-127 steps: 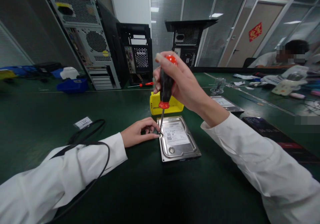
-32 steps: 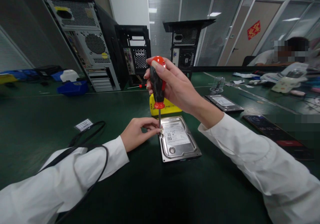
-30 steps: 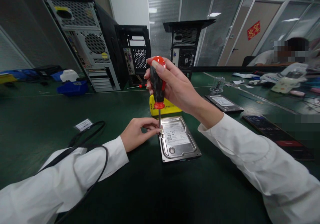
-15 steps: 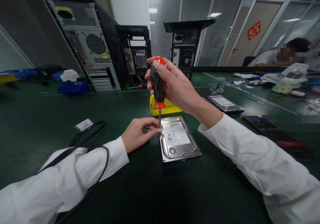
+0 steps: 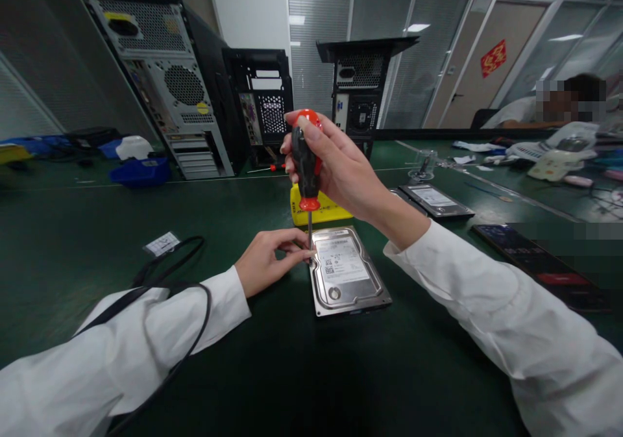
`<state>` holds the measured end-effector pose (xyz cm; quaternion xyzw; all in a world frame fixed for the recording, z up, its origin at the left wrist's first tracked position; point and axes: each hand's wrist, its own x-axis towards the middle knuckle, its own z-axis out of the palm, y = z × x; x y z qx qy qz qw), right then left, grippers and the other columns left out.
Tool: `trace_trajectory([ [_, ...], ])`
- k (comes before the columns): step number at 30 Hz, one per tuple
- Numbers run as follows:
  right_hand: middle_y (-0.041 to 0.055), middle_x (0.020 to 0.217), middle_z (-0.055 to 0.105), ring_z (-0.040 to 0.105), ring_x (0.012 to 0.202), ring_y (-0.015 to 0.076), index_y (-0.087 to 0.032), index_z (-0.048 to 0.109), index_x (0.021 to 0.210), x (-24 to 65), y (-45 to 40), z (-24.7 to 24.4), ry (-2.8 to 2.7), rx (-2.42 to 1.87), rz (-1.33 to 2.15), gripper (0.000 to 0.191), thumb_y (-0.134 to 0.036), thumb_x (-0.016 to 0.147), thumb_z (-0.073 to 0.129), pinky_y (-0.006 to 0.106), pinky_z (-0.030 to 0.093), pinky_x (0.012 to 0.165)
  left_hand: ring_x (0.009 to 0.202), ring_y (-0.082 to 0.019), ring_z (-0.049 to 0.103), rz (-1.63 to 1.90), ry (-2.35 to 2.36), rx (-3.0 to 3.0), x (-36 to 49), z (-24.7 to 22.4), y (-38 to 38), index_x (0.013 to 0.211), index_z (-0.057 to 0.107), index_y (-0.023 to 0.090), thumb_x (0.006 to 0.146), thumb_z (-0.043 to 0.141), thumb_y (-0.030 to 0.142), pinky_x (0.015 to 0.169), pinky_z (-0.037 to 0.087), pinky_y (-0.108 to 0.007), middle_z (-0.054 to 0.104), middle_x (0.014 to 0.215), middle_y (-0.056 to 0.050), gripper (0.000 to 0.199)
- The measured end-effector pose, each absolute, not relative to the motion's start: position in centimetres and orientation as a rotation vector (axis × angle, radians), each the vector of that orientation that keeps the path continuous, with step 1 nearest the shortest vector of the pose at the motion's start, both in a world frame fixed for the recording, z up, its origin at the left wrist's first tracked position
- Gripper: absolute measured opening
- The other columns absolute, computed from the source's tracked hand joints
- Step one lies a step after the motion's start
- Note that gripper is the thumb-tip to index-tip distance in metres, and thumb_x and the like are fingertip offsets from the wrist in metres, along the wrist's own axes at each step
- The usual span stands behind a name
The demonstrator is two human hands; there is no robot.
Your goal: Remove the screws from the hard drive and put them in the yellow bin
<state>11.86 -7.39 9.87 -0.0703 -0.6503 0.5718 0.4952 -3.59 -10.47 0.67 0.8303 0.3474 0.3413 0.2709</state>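
Observation:
My right hand [image 5: 335, 161] is wrapped round the black and red handle of a screwdriver [image 5: 307, 171], held upright with its shaft pointing down. The shaft's lower end meets the left edge of a silver hard drive [image 5: 343, 265] lying label side up on the table. The thumb and fingers of my left hand [image 5: 277, 258] pinch together around the lower shaft, at the drive's edge. The fingertips hide the screwdriver's tip and any screw under it. Right behind the drive lies a yellow block-shaped tool [image 5: 321, 213], partly covered by my right hand.
Computer cases [image 5: 187, 86] stand along the back. A second hard drive [image 5: 437, 201] and a dark phone [image 5: 535, 265] lie at the right. A black cable [image 5: 207, 307] crosses my left sleeve. Another screwdriver [image 5: 275, 167] lies behind. A person [image 5: 520, 112] sits at far right.
The whole view has shifted very slightly. Both hands, the screwdriver and the hard drive keep the same positions relative to one another.

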Motion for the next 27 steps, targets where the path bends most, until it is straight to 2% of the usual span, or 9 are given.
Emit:
trace_trajectory([
  [15, -0.001, 0.085, 0.056, 0.055, 0.069, 0.0083, -0.022, 0.05, 0.101, 11.86, -7.23, 9.67, -1.606, -0.158, 1.325, 0.017, -0.032, 0.087, 0.051, 0.02, 0.05, 0.062, 0.076, -0.015, 0.066, 0.916, 0.927, 2.236, -3.4, 0.8, -10.51, 0.086, 0.064, 0.013, 0.084, 0.06, 0.019, 0.073, 0.053, -0.023, 0.067, 0.083, -0.002, 0.008],
  [23, -0.0044, 0.078, 0.056, 0.056, 0.061, 0.0072, -0.022, 0.037, 0.094, 11.79, -6.82, 9.35, -1.605, -0.11, 1.237, 0.029, -0.023, 0.078, 0.062, 0.021, 0.049, 0.058, 0.079, -0.017, 0.065, 0.887, 0.927, 2.154, -3.46, 0.69, -10.3, 0.088, 0.064, 0.011, 0.083, 0.061, 0.023, 0.075, 0.052, -0.026, 0.067, 0.085, -0.004, 0.013],
  [27, -0.0068, 0.073, 0.05, 0.052, 0.057, 0.0062, -0.024, 0.038, 0.102, 11.77, -6.93, 9.35, -1.622, -0.094, 1.242, 0.029, -0.025, 0.081, 0.058, 0.02, 0.046, 0.056, 0.072, -0.015, 0.062, 0.878, 0.957, 2.168, -3.39, 0.75, -10.37, 0.089, 0.065, 0.012, 0.081, 0.064, 0.025, 0.068, 0.05, -0.024, 0.067, 0.081, -0.003, 0.015],
])
